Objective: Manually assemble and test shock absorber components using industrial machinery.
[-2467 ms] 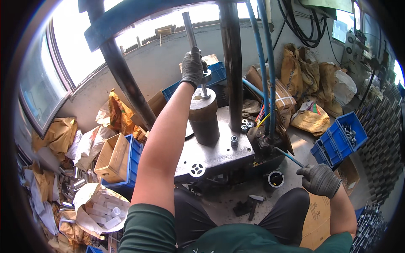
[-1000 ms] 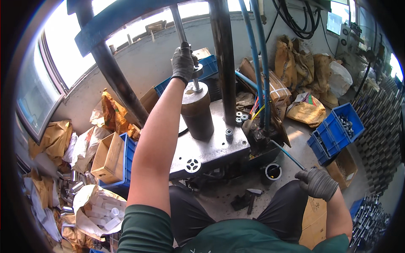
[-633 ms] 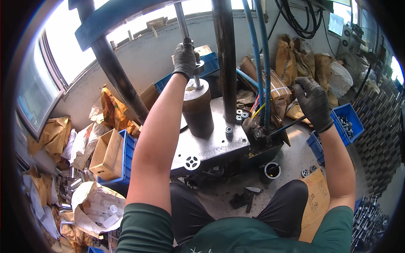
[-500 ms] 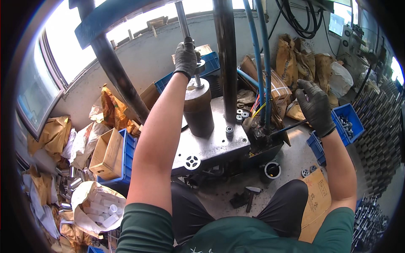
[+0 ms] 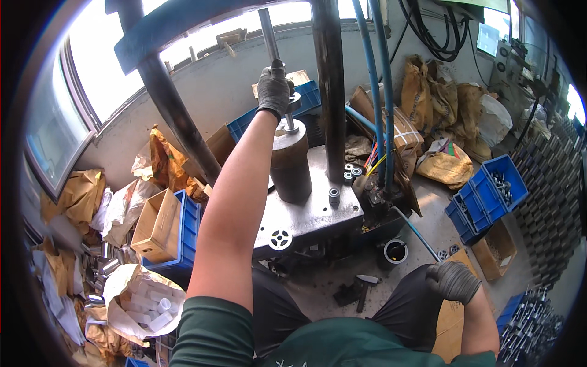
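Lowered from the blue hoses where it hovered half a second ago, the gloved right hand (image 5: 453, 281) now sits beside the person's thigh, curled into a loose fist; whether it holds anything cannot be told, since the thin blue-handled rod (image 5: 416, 231) slanting toward it from the machine base ends just short of the glove. Up top, the gloved left hand (image 5: 273, 90) stays wrapped around the slim grey steel shaft (image 5: 269, 38), gripping it just above the washer-like collar (image 5: 292, 103) that stands over the dark cylindrical steel die (image 5: 291, 161). That die stands upright on the grey metal press plate (image 5: 318, 211), left of the thick black column (image 5: 330, 85), whose upper end runs out of the picture. Several small dark bushings (image 5: 334, 196) sit on the plate near the column's foot. Blue plastic bins (image 5: 486, 196) at right hold small metal parts too tiny to make out; an open cardboard box (image 5: 156, 226) rests in another blue crate at left. A pale sack of short white tubes (image 5: 143, 300) lies by the left knee. A small hammer (image 5: 365, 287) lies on the grimy floor between the knees, its handle partly lost in shadow.
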Action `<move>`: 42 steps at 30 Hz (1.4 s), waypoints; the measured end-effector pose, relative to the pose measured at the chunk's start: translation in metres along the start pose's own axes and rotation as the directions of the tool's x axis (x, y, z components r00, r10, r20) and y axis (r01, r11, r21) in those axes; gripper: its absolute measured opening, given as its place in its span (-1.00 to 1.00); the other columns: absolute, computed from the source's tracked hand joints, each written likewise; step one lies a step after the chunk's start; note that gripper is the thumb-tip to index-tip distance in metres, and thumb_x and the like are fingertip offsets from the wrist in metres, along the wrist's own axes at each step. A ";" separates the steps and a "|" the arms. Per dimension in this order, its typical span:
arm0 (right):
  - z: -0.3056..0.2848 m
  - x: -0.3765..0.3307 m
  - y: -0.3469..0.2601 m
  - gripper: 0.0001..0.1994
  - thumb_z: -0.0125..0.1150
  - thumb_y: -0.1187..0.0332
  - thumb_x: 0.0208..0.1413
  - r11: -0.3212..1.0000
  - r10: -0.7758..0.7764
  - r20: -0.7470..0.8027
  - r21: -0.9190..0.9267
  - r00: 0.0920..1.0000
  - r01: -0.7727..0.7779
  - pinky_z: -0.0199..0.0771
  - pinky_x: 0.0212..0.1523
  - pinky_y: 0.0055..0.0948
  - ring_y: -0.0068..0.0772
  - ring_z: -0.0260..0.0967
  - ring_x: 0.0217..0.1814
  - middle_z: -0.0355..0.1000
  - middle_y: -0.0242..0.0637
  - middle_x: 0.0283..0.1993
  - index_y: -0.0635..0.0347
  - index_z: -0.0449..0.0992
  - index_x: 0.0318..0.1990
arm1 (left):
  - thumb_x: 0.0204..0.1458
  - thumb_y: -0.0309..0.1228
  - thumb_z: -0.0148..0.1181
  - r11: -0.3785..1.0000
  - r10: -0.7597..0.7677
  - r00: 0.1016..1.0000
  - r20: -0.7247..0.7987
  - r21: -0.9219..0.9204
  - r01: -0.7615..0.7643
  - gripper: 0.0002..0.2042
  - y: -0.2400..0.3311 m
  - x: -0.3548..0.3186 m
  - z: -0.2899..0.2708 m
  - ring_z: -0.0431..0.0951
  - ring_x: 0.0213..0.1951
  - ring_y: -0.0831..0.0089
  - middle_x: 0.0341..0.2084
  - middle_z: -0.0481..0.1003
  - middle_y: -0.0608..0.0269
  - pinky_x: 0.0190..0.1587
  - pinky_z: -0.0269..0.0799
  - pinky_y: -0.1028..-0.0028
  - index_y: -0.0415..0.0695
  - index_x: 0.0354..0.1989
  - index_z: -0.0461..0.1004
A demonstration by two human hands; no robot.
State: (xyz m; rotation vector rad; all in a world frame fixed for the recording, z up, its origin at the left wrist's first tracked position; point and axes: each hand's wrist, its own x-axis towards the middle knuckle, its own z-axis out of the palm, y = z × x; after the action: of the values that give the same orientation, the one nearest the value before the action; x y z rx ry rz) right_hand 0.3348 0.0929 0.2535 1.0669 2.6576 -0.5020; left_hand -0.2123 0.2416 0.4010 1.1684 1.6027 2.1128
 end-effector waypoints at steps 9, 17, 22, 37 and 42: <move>-0.032 0.010 -0.004 -0.70 0.18 0.26 0.12 0.994 -0.037 -0.309 0.085 0.950 0.067 0.59 -0.07 -0.05 0.07 0.60 -0.14 0.63 -0.01 -0.21 0.18 0.67 -0.07 | 0.37 0.20 -0.02 0.998 0.057 0.998 0.025 0.019 -0.057 -0.46 -0.001 0.004 -0.010 0.42 -0.66 0.44 -0.66 0.40 0.29 -0.64 0.43 0.37 -0.13 -0.24 0.39; -0.023 0.006 0.006 -0.66 0.12 0.23 0.17 0.990 -0.071 -0.227 0.104 0.971 0.097 0.55 0.01 0.03 0.13 0.59 -0.07 0.63 0.00 -0.15 0.15 0.65 0.00 | 0.37 0.21 -0.04 0.999 0.050 0.998 0.030 0.007 -0.050 -0.47 -0.002 0.002 -0.006 0.46 -0.59 0.44 -0.59 0.42 0.26 -0.71 0.53 0.34 -0.11 -0.18 0.38; -0.028 0.003 -0.002 -0.65 0.11 0.21 0.19 0.995 -0.091 -0.116 -0.047 0.989 0.086 0.56 0.00 0.04 0.14 0.59 -0.08 0.63 0.00 -0.15 0.15 0.66 0.01 | 0.37 0.21 -0.05 0.999 0.023 0.999 0.023 0.022 -0.024 -0.47 -0.002 0.001 -0.006 0.47 -0.57 0.43 -0.58 0.42 0.27 -0.70 0.55 0.32 -0.10 -0.18 0.39; -0.021 0.006 0.009 -0.65 0.12 0.22 0.21 0.995 -0.093 -0.142 0.032 0.986 0.098 0.56 0.03 0.02 0.15 0.58 -0.07 0.61 0.07 -0.16 0.18 0.65 0.02 | 0.40 0.20 -0.09 1.000 0.020 0.999 0.031 0.016 -0.021 -0.43 -0.003 0.001 -0.004 0.48 -0.63 0.46 -0.65 0.44 0.27 -0.58 0.45 0.42 -0.18 -0.14 0.39; -0.037 0.012 0.000 -0.73 0.16 0.28 0.21 0.990 -0.071 -0.184 0.111 0.980 0.092 0.55 -0.07 0.01 0.13 0.58 -0.13 0.60 0.04 -0.21 0.20 0.65 -0.05 | 0.40 0.21 -0.10 1.000 0.004 1.000 0.026 0.012 -0.005 -0.43 -0.003 0.001 -0.007 0.48 -0.63 0.45 -0.65 0.44 0.27 -0.59 0.47 0.40 -0.17 -0.13 0.39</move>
State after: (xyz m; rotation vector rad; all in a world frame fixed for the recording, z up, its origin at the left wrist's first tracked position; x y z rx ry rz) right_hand 0.3227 0.1151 0.2829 1.0870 2.8708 -0.6143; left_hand -0.2184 0.2385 0.3984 1.1996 1.6048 2.0850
